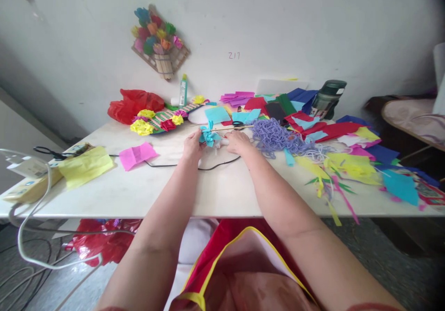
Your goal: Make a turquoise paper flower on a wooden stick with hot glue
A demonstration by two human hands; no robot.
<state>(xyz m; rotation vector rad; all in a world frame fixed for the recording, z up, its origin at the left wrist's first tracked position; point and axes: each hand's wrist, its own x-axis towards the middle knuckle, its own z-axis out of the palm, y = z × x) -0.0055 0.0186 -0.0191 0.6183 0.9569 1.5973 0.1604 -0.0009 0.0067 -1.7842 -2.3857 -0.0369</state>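
At left hand (193,145), blue paper flower (209,135)

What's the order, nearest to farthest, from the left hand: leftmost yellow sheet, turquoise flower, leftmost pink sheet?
1. Turquoise flower: at the fingers of the left hand.
2. Pink sheet: left of the hand.
3. Yellow sheet: farther left.

The scene is viewed by one camera from the person's head, forward and down across the table (222,195). The forearms (163,209) are caught nearest, the left hand (192,146) and right hand (239,142) are seen farther off, and the wall (222,19) is faced beyond.
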